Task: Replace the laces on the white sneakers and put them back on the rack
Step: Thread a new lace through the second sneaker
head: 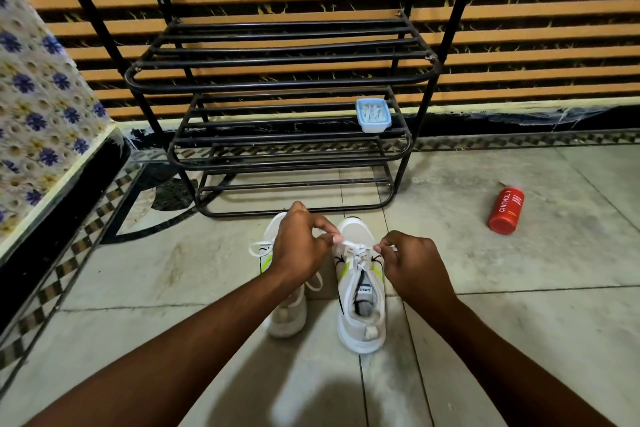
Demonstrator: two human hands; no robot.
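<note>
The rack (pixel 277 80) is black painted metal tubing with a dull sheen. The sneakers (pixel 360 305) look like white matt mesh cloth with flat woven laces (pixel 360 255). The floor (pixel 519 288) is smooth pale stone or tile, faintly glossy. The red bottle (pixel 506 211) seems glossy plastic.

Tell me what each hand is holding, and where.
The left hand and right hand each pinch the white lace of the right-side sneaker, either side of its toe-end eyelets.
</note>
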